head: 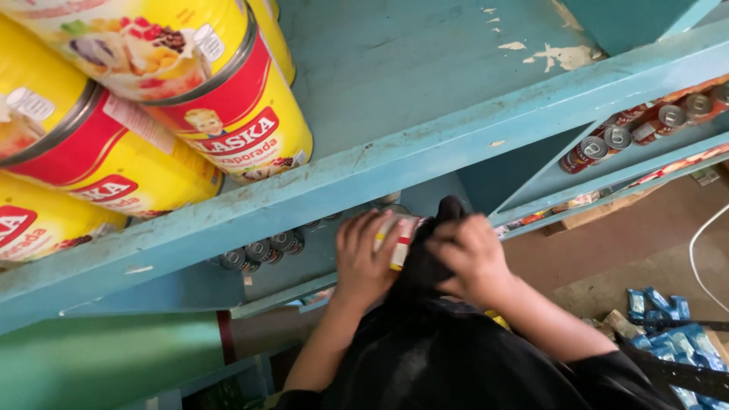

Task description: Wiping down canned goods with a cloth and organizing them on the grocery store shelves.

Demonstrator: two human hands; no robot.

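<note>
Left fingers (364, 235) wrapped round small white-and-red can (398, 241), right fingers (448, 247) gripping black cloth (425, 266), below yellow-and-red cans (190, 99)

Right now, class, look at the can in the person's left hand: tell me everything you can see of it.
The can is small and round, with a pale label crossed by red and yellow bands; its material cannot be told. It lies tilted, mostly hidden. The left hand wraps over it from the left, and a black cloth, gripped by the right hand, covers its right side. It sits in front of the lower blue shelf, near a row of similar cans.
</note>
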